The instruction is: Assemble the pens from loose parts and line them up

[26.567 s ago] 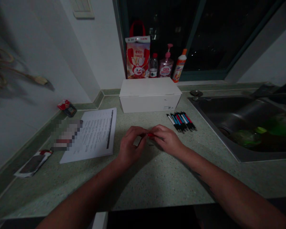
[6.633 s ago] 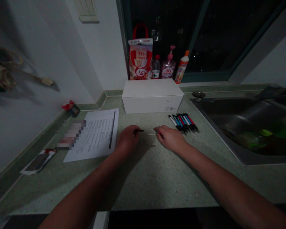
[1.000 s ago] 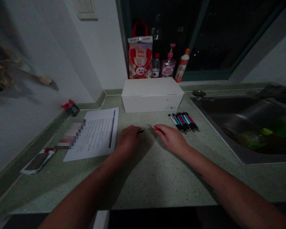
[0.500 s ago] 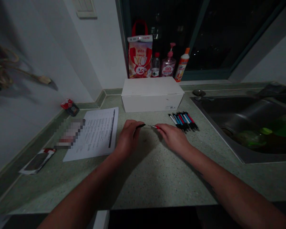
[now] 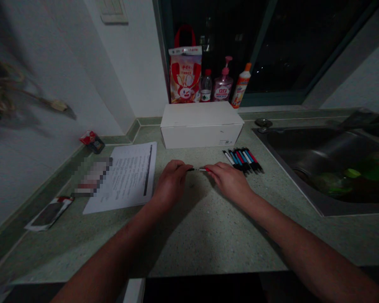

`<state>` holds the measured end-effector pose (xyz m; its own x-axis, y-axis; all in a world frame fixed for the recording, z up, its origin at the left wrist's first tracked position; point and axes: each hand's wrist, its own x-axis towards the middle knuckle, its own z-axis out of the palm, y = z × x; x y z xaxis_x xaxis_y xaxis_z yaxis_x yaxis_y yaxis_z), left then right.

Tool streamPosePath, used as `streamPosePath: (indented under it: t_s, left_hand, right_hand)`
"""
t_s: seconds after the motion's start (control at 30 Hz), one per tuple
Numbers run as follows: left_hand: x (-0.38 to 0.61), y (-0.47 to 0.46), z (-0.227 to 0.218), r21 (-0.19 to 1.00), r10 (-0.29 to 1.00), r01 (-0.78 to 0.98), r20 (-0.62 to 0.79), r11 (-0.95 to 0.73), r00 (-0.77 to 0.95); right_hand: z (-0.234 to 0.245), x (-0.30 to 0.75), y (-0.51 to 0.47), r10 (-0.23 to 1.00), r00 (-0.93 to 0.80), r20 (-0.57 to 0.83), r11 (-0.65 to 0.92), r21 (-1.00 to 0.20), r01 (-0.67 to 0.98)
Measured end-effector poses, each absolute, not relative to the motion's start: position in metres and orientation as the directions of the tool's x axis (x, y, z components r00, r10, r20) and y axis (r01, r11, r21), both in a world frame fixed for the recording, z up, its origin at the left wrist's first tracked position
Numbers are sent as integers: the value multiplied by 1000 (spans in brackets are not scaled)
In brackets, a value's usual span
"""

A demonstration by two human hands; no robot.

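Note:
My left hand (image 5: pixel 171 183) is closed around the black front part of a pen (image 5: pixel 191 169), just above the green countertop (image 5: pixel 208 235). My right hand (image 5: pixel 230 182) pinches the red part of the pen (image 5: pixel 206 169), with a thin light refill showing between the two parts. Both pieces meet end to end between my hands. A row of several assembled pens (image 5: pixel 242 160) in red, blue and black lies just right of my right hand.
A white box (image 5: pixel 200 124) stands behind my hands. A printed sheet (image 5: pixel 126 176) lies to the left, with a small red packet (image 5: pixel 90 140) and a flat wrapper (image 5: pixel 49 213) by the wall. Bottles and a red bag (image 5: pixel 183 71) line the windowsill. A steel sink (image 5: pixel 328 168) is at right.
My hands have come closer together, and the black and red pen parts now line up end to end. One second ago they were held apart at an angle.

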<state>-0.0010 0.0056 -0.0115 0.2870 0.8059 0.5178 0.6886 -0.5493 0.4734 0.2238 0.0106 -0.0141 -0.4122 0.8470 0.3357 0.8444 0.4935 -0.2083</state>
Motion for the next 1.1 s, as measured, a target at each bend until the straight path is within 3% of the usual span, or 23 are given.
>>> streamPosePath:
  t_s: [0.27, 0.47, 0.87, 1.1]
  left_hand:
    - [4, 2, -14, 597, 830, 578, 431, -557, 355]
    - [2, 1, -14, 690, 880, 546, 365, -475, 304]
    - [2, 1, -15, 674, 807, 444, 498, -591, 317]
    - [5, 0, -13, 792, 925, 478, 330, -379, 188]
  right_hand:
    - [-14, 220, 8, 736, -565, 374, 645, -132, 753]
    - [-15, 223, 9, 738, -548, 395, 651, -203, 731]
    - [-12, 219, 5, 789, -538, 295, 614, -381, 691]
    - [-11, 218, 5, 782, -538, 314, 623, -407, 668]
